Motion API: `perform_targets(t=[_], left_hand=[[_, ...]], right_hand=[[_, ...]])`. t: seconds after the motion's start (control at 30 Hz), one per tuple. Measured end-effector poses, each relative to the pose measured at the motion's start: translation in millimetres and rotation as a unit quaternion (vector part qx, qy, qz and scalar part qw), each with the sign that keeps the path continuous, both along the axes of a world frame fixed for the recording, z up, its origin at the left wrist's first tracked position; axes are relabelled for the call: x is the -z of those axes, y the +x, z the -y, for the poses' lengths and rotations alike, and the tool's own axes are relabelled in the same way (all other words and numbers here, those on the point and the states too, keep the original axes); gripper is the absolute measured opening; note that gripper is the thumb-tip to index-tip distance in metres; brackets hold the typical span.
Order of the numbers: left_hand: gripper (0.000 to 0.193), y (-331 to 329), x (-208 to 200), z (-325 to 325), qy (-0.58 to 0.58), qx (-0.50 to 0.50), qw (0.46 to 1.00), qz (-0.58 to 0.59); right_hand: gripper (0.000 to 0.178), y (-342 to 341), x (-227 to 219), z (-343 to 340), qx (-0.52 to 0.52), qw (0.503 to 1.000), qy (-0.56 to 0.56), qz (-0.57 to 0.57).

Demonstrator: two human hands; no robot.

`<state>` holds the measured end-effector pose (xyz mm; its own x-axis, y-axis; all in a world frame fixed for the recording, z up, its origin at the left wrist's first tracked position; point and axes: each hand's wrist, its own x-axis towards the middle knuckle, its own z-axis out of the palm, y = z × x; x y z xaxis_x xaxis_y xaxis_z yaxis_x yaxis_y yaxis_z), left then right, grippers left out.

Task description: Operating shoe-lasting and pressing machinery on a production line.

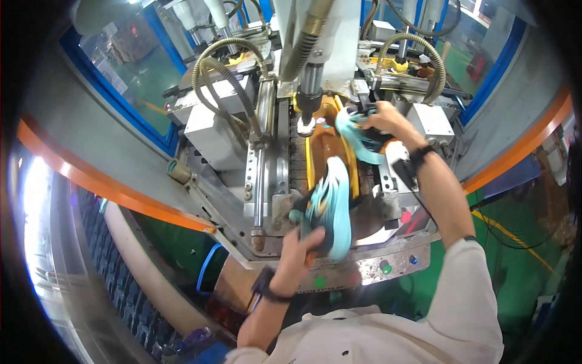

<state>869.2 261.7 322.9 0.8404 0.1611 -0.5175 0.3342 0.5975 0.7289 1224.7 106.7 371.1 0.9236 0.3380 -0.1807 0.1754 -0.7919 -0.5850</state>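
Note:
My left hand (294, 255) is closed around the dark heel end of a teal sneaker (335, 212), which tilts with its toe away from me over the near end of the press bed. My right hand (393, 123) grips the dark opening of a second teal sneaker (357, 134), at the right side of the bed. Between and beyond the shoes lies a brown shoe-shaped press pad (324, 151) with a yellow rim. Above its far part hangs a vertical press piston (310, 91). Both sneakers are somewhat blurred, and the fingers partly hide their collars.
Ribbed hoses (227, 67) and a white housing (213, 133) stand left of the bed; another white box (430, 120) is on the right. A front panel carries a green button (385, 267) and a blue one (413, 260). Curved orange-edged guards (109, 185) flank the machine.

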Motion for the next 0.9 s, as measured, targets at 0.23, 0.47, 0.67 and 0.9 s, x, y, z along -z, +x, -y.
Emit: perform_targets(t=[0.23,0.47,0.67,0.9], left_hand=[[0.048,-192,-38,1,0.147,-0.25,0.953,-0.088],[0.038,-303,-9,59,0.098,-0.582,0.798,-0.119],[0.03,-319,30,132,-0.003,-0.61,0.786,-0.1],[0.029,-341,52,208,-0.044,-0.628,0.77,-0.098]], right_hand=[[0.055,-11,152,-134,0.044,0.982,-0.041,0.18],[0.067,-49,155,-133,-0.077,0.966,0.0,0.246],[0.011,-325,133,-60,-0.365,0.868,0.296,0.162],[0.015,-380,287,-57,-0.537,0.823,0.14,0.125]])
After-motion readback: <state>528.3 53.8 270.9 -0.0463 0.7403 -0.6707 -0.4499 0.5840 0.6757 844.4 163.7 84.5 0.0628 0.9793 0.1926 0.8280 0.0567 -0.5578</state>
